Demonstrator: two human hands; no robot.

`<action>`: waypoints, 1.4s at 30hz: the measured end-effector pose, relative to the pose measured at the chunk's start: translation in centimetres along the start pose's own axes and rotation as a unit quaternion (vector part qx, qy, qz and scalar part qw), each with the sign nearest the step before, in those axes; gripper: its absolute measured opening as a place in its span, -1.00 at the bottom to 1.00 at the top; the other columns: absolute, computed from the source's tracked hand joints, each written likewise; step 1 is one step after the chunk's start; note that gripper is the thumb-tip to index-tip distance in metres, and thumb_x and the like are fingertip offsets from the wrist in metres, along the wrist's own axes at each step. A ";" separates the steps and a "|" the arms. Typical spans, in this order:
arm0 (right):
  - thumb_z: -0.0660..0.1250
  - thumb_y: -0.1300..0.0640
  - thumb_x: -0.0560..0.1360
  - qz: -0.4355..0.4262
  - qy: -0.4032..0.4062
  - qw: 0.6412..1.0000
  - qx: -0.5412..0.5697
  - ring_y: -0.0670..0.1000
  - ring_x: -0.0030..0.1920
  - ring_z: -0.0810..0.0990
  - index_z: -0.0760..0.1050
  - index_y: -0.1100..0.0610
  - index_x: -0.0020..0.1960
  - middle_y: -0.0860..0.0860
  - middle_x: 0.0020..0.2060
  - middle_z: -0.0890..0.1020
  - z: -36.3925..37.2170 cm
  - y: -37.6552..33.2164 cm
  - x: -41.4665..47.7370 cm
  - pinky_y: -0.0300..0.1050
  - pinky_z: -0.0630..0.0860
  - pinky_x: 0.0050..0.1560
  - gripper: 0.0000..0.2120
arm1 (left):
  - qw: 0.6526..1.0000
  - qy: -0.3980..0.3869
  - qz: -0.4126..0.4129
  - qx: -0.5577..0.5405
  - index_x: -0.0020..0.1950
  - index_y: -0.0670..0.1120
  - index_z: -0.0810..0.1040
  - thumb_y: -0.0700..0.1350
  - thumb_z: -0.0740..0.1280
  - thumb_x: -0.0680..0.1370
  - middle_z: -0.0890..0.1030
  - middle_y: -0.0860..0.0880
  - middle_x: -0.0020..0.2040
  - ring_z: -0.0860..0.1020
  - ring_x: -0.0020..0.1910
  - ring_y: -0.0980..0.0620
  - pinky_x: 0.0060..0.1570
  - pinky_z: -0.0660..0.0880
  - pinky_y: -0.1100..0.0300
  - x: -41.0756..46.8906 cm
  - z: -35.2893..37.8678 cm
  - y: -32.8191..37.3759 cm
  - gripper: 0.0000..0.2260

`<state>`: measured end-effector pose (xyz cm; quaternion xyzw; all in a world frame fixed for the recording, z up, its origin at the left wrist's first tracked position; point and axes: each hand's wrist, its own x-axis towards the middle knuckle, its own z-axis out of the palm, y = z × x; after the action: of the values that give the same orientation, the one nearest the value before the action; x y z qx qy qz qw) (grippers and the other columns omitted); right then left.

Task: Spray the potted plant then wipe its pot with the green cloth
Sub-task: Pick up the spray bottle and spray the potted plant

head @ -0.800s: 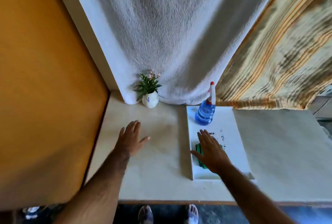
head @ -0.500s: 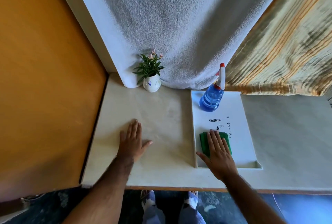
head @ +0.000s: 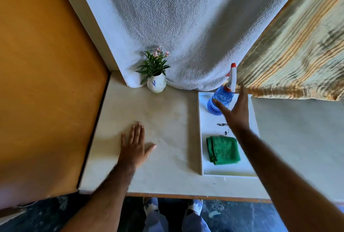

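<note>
A small potted plant [head: 156,72] with green leaves and pink flowers stands in a white pot at the back of the table, against the white towel. A blue spray bottle [head: 220,99] with a white and red nozzle stands at the far end of a white tray [head: 202,138]. The folded green cloth [head: 223,150] lies flat near the tray's front. My right hand [head: 235,112] is open, fingers spread, right at the bottle's near side, holding nothing. My left hand [head: 134,145] lies flat and open on the table, well in front of the plant.
An orange panel [head: 48,83] borders the table on the left. A white towel [head: 186,27] hangs behind the plant and a striped curtain [head: 297,55] behind the tray. The table's front edge [head: 186,195] is near my feet.
My right hand has lifted off the green cloth and moved forward to the spray bottle. The cloth now lies uncovered. My left hand has stayed flat on the table.
</note>
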<state>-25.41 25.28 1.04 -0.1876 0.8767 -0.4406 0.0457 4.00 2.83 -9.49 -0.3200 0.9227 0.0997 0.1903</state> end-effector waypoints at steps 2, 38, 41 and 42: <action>0.62 -0.20 0.32 -0.003 0.006 1.000 0.028 0.07 0.52 0.30 0.11 0.14 0.61 0.11 0.53 0.33 0.0 -0.8 3.1 0.11 0.26 0.53 0.08 | 1.000 0.002 0.001 0.006 0.60 -0.11 -0.42 0.51 -0.72 0.20 -0.23 -0.10 0.74 -0.16 0.74 -0.09 0.67 -0.11 -0.27 0.1 0.2 -0.1 0.11; 0.48 -0.23 0.40 0.078 -0.201 0.976 0.004 -0.15 -0.28 0.68 0.62 -0.04 -0.07 -0.13 -0.49 0.67 15.6 -10.5 -0.2 -0.20 0.44 -0.22 -0.71 | 0.996 0.078 0.036 -0.017 0.60 -0.19 0.37 0.42 0.04 0.54 0.41 -0.17 0.62 0.43 0.57 -0.18 0.50 0.12 -0.28 -0.6 0.6 -0.5 -0.14; 0.46 -0.19 0.42 0.083 -0.202 0.975 -0.040 -0.03 -0.20 0.66 0.63 0.05 -0.09 -0.07 -0.39 0.69 16.3 -11.1 0.4 -0.16 0.42 -0.18 -0.69 | 0.997 0.069 0.031 -0.018 0.60 -0.19 0.37 0.42 0.05 0.54 0.41 -0.17 0.62 0.43 0.57 -0.18 0.52 0.09 -0.29 -0.7 0.6 -0.4 -0.14; 0.45 -0.17 0.43 0.085 -0.206 0.974 -0.049 -0.01 -0.18 0.66 0.62 0.07 -0.10 -0.04 -0.37 0.70 16.4 -11.2 0.5 -0.16 0.42 -0.19 -0.70 | 0.997 0.072 0.031 -0.019 0.59 -0.19 0.38 0.41 0.06 0.54 0.42 -0.17 0.61 0.43 0.56 -0.18 0.54 0.05 -0.27 -0.7 0.6 -0.4 -0.15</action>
<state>-18.58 6.60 -0.03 -0.2007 0.8818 -0.3435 0.2534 4.89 3.10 -9.74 -0.3016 0.9414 0.0996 0.1139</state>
